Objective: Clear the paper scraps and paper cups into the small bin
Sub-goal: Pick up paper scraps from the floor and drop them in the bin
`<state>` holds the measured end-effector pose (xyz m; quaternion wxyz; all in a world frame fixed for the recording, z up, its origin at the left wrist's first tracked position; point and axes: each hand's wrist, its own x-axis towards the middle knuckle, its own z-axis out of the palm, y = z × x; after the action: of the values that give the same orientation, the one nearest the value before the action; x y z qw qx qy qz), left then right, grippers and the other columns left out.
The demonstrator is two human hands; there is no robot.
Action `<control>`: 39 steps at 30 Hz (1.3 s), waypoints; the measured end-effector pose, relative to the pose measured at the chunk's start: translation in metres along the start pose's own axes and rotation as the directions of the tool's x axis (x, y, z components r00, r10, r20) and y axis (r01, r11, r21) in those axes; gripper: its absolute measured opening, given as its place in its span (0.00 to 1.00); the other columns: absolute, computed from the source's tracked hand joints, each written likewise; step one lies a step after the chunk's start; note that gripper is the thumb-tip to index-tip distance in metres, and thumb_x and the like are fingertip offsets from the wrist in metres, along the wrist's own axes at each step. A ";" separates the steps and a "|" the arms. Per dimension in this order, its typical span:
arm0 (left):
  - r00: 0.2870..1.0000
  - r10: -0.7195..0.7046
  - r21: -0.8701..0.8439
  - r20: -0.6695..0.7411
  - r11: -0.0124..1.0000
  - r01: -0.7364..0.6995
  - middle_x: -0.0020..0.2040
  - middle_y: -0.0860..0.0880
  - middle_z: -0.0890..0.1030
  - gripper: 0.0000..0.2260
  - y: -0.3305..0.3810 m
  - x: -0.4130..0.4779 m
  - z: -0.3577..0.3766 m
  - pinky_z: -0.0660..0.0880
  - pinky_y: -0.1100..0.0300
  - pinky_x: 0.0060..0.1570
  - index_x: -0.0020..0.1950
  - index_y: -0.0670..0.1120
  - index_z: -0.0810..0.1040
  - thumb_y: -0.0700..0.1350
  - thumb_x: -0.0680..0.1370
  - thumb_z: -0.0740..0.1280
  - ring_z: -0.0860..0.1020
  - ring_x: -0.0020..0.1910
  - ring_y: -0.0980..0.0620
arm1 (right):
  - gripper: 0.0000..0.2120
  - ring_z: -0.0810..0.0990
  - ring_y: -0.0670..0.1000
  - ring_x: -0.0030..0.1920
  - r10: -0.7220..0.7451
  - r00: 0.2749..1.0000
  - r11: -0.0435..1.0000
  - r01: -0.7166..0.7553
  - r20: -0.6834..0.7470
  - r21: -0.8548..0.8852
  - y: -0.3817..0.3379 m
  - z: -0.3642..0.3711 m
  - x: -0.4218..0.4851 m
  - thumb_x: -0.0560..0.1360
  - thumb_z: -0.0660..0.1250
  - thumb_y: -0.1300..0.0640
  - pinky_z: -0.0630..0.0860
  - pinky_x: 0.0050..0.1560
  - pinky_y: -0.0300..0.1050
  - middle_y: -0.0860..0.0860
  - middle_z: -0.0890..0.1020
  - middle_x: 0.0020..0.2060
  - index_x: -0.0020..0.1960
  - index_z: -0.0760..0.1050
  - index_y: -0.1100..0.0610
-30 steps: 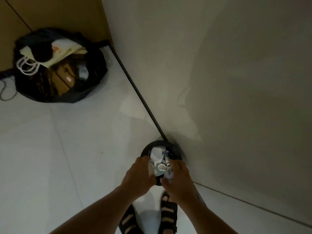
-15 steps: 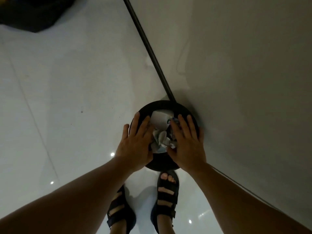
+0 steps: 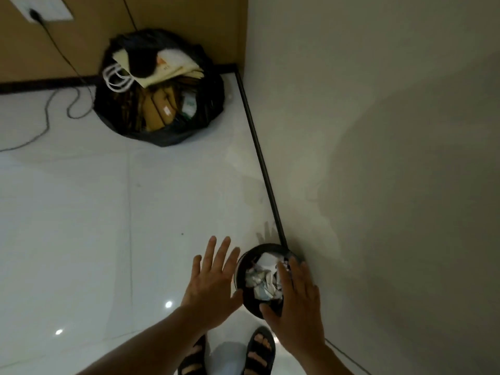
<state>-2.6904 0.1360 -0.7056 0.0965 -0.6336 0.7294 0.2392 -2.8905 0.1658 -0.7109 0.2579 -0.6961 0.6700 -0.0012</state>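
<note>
Fingers (image 3: pixel 209 253) spread, left hand (image 3: pixel 213 289), right hand (image 3: pixel 296 307), one small bin (image 3: pixel 267 246)

Small bin (image 3: pixel 239 269): one, on floor (image 3: pixel 81 212) against right wall.
Paper scraps (image 3: pixel 263 274): one crumpled heap in bin, pieces uncountable.
Hands: two, left hand (image 3: pixel 213 282) and right hand (image 3: pixel 295 307).
Sandals: two, left sandal (image 3: pixel 193 361) and right sandal (image 3: pixel 258 353), at floor's near edge.
Black rubbish bag (image 3: pixel 162 136): one, far corner.
Paper carrier bag (image 3: pixel 173 67): one, on top.
Wall socket (image 3: pixel 40 8): one.
Cables: two, socket cable (image 3: pixel 54 44) and second cable (image 3: pixel 128 12).
</note>
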 end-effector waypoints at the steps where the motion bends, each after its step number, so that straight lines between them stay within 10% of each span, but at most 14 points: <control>1: 0.999 -0.038 -0.004 -0.006 0.999 0.038 0.75 0.48 0.29 0.39 -0.004 -0.016 -0.022 0.42 0.41 0.74 0.77 0.52 0.36 0.65 0.76 0.55 0.24 0.71 0.44 | 0.43 0.40 0.54 0.78 -0.015 1.000 1.000 0.015 -0.001 0.017 -0.020 -0.019 -0.006 0.72 0.60 0.32 0.55 0.75 0.58 0.49 0.45 0.79 0.79 0.46 0.46; 13: 0.834 -0.493 -0.233 -0.249 0.866 0.443 0.79 0.48 0.39 0.39 -0.052 -0.236 -0.218 0.48 0.41 0.74 0.78 0.50 0.41 0.62 0.77 0.60 0.35 0.76 0.43 | 0.40 0.38 0.51 0.78 -0.440 0.897 0.897 0.442 0.036 -0.033 -0.239 -0.171 -0.092 0.75 0.65 0.38 0.49 0.76 0.56 0.47 0.43 0.79 0.79 0.46 0.45; 26: 0.232 -0.960 -0.589 -0.155 0.278 0.759 0.79 0.48 0.42 0.39 -0.025 -0.529 -0.138 0.53 0.41 0.73 0.78 0.50 0.45 0.62 0.75 0.61 0.39 0.77 0.43 | 0.41 0.37 0.51 0.78 -0.790 0.480 0.479 0.872 0.382 -0.105 -0.339 -0.124 -0.261 0.75 0.62 0.37 0.48 0.75 0.56 0.46 0.42 0.79 0.79 0.43 0.43; 39: -0.333 -0.943 -0.732 0.014 -0.236 0.639 0.79 0.49 0.47 0.39 -0.020 -0.857 -0.016 0.58 0.40 0.71 0.78 0.51 0.47 0.62 0.74 0.64 0.47 0.77 0.43 | 0.40 0.38 0.51 0.78 -0.864 0.004 0.047 0.996 0.503 0.072 -0.471 -0.012 -0.539 0.75 0.62 0.38 0.48 0.75 0.53 0.46 0.42 0.79 0.79 0.43 0.44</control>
<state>-2.5154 0.8792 -0.3162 -0.1543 -0.9810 -0.1160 0.0213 -2.5107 0.6498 -0.3450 0.2122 -0.9723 -0.0598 0.0779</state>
